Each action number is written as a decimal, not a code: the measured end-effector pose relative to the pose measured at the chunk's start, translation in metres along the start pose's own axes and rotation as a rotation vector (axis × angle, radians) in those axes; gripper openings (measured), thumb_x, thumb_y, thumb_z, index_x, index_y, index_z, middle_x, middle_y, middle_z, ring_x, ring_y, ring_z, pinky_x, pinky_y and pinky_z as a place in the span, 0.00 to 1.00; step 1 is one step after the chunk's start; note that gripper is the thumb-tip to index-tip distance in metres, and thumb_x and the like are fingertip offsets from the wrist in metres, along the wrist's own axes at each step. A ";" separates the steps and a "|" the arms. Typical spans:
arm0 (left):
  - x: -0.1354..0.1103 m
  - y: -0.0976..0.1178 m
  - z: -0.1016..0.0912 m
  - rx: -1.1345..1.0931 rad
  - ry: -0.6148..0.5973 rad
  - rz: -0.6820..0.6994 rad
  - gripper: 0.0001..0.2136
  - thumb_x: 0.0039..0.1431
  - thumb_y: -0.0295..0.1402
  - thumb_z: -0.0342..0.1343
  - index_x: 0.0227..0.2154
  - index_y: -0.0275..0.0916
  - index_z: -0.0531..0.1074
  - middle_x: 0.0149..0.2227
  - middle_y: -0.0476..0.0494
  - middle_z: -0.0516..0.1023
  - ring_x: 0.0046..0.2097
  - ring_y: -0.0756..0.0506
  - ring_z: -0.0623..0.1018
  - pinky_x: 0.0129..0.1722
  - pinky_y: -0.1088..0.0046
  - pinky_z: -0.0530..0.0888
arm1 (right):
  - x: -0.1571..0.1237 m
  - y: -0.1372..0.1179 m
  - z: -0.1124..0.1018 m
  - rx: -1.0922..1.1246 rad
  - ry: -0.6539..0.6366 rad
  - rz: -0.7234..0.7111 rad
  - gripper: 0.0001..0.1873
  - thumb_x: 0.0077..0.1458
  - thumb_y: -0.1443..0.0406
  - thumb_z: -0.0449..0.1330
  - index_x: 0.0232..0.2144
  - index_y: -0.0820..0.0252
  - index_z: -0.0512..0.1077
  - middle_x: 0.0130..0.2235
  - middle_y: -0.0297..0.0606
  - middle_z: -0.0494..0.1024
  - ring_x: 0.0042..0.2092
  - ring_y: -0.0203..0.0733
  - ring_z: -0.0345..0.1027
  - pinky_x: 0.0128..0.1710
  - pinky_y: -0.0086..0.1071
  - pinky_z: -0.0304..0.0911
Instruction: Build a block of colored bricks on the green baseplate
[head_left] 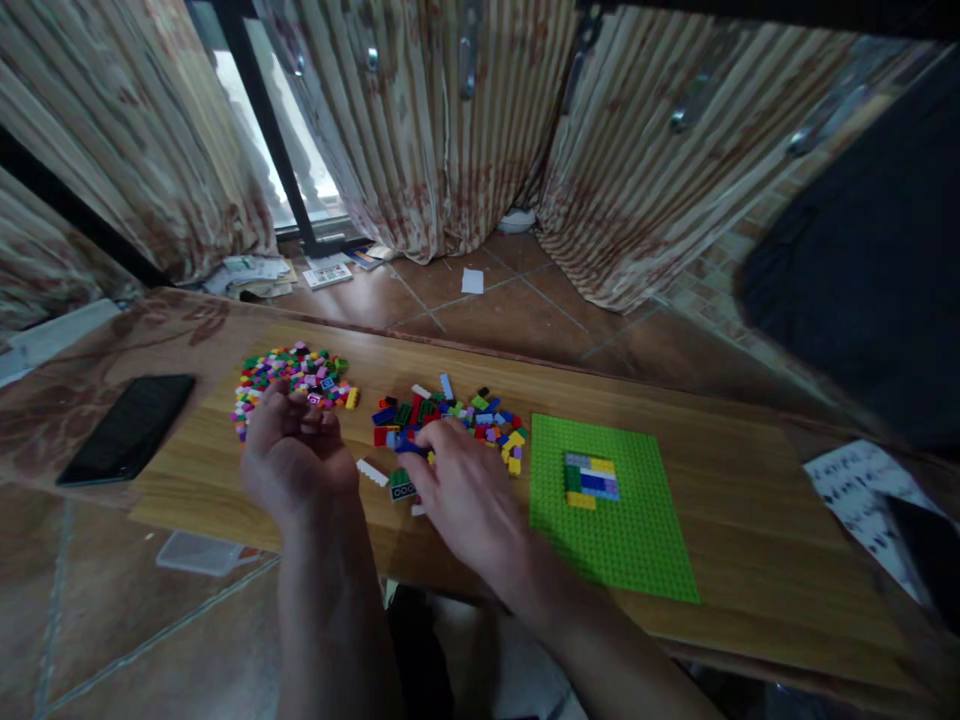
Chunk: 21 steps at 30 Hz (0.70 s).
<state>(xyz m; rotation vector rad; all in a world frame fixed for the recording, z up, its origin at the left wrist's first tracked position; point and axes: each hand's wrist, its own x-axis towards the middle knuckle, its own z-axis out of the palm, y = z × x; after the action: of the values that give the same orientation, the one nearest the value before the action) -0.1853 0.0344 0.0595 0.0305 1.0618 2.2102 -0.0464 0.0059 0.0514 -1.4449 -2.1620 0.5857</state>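
My right hand (469, 490) reaches into a loose pile of larger toy bricks (491, 415), thumb and forefinger closed on a dark blue brick (409, 442). Just in front of the fingers lie a dark green brick (401, 486) and a white brick (372, 472). My left hand (300, 455) is turned palm up beside a heap of small coloured bricks (289, 370), its fingers loosely curled and nothing visible in the palm. To the right of the pile lies a green baseplate (637, 550), bearing a small patch of yellow, white, blue, grey and green bricks (591, 480).
Everything rests on a long wooden board (750, 500). A dark phone (126, 430) lies left of it. Toward the right edge are a marked paper sheet (862, 490) and another dark device (926, 550). A clear plastic lid or tray (199, 552) is on the tiled floor.
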 end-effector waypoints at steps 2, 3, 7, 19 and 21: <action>-0.005 -0.007 0.004 0.043 -0.029 0.012 0.06 0.52 0.22 0.53 0.25 0.38 0.73 0.21 0.54 0.65 0.20 0.58 0.61 0.19 0.85 0.60 | -0.022 0.019 -0.025 0.190 0.044 0.102 0.07 0.61 0.60 0.57 0.34 0.57 0.71 0.29 0.32 0.75 0.29 0.37 0.68 0.31 0.31 0.62; -0.010 -0.012 0.007 0.068 -0.050 0.019 0.05 0.51 0.22 0.54 0.25 0.37 0.73 0.21 0.53 0.66 0.20 0.58 0.62 0.19 0.85 0.60 | -0.034 0.032 -0.035 0.292 0.071 0.156 0.07 0.60 0.60 0.57 0.32 0.56 0.70 0.27 0.30 0.75 0.27 0.36 0.68 0.29 0.29 0.61; -0.044 -0.040 0.019 0.239 -0.277 -0.011 0.03 0.48 0.25 0.58 0.28 0.35 0.76 0.24 0.50 0.71 0.23 0.57 0.66 0.21 0.84 0.61 | -0.082 0.103 -0.060 0.489 0.311 0.351 0.10 0.50 0.58 0.65 0.30 0.56 0.71 0.30 0.32 0.78 0.32 0.39 0.73 0.33 0.31 0.66; -0.128 -0.119 -0.005 1.096 -1.154 0.075 0.09 0.46 0.27 0.63 0.32 0.43 0.79 0.31 0.46 0.78 0.25 0.49 0.71 0.27 0.74 0.66 | -0.127 0.177 -0.071 0.169 0.235 0.232 0.03 0.54 0.66 0.59 0.32 0.55 0.73 0.35 0.36 0.78 0.38 0.42 0.72 0.40 0.37 0.67; -0.129 -0.125 -0.008 1.198 -1.187 0.148 0.11 0.46 0.28 0.63 0.36 0.43 0.78 0.33 0.45 0.79 0.27 0.48 0.73 0.30 0.72 0.68 | -0.123 0.175 -0.068 0.144 0.229 0.190 0.04 0.55 0.68 0.58 0.32 0.54 0.73 0.36 0.36 0.77 0.40 0.43 0.71 0.42 0.38 0.66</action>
<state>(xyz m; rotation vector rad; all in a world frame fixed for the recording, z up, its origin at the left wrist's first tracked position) -0.0180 0.0085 -0.0003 1.6862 1.3846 0.9263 0.1625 -0.0412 -0.0149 -1.5662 -1.7836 0.5968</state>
